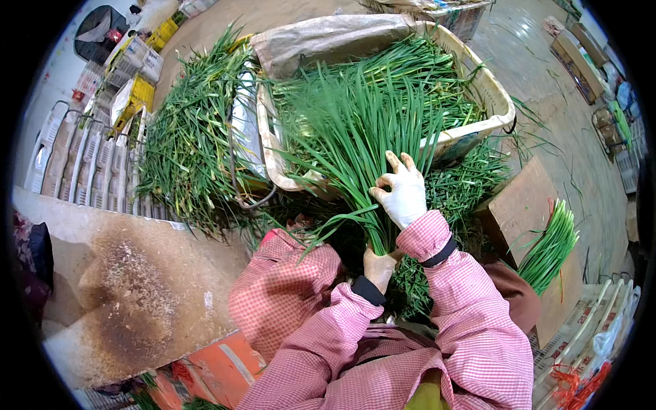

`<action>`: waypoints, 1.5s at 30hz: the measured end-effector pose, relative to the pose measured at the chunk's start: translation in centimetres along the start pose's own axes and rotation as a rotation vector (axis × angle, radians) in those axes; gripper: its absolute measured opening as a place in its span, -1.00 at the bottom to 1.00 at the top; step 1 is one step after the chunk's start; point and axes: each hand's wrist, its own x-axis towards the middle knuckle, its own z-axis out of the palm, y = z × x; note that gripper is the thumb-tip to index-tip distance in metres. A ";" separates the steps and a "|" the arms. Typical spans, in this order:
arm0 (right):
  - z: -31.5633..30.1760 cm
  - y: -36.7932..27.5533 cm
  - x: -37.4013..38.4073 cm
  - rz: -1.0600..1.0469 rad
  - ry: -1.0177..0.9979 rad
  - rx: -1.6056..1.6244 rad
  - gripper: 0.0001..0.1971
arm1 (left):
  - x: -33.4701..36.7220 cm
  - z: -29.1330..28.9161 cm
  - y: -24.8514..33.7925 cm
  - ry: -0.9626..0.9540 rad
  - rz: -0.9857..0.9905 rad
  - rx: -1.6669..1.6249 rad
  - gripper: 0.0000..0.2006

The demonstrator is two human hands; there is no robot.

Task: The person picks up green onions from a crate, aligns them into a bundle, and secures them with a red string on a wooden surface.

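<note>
A fanned bunch of long green garlic chives point(372, 147) stands in front of me, its leaf tips pointing away over a white plastic crate point(502, 119). My left hand point(379, 268) is closed around the lower stems; leaves and my right arm partly cover it. Higher up, at the bunch's right side, my gloved right hand point(404, 195) pinches at the leaves with thumb and forefinger, the other fingers raised. What exactly lies in that pinch is too small to make out. More loose chives point(417, 61) fill the crate behind the bunch.
Chives point(191, 143) are heaped left of the crate, and trimmings point(454, 178) lie below its near edge. A tied bunch point(552, 249) rests on a board point(523, 205) at the right. A stained board point(137, 294) is at the left, near stacked crates point(85, 160).
</note>
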 end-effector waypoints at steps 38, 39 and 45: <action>1.1 0.6 -9.1 0.608 0.054 1.308 -0.61 | -1.9 -5.1 -0.1 -0.375 -0.439 -0.564 -0.73; 1.8 1.0 -9.5 0.691 0.087 1.361 -0.63 | -1.6 -5.3 -0.6 -0.366 -0.459 -0.586 -0.71; 5.0 0.1 -10.1 0.726 0.516 1.379 -0.68 | -1.3 -4.4 -1.1 -0.346 -0.521 -0.703 -0.62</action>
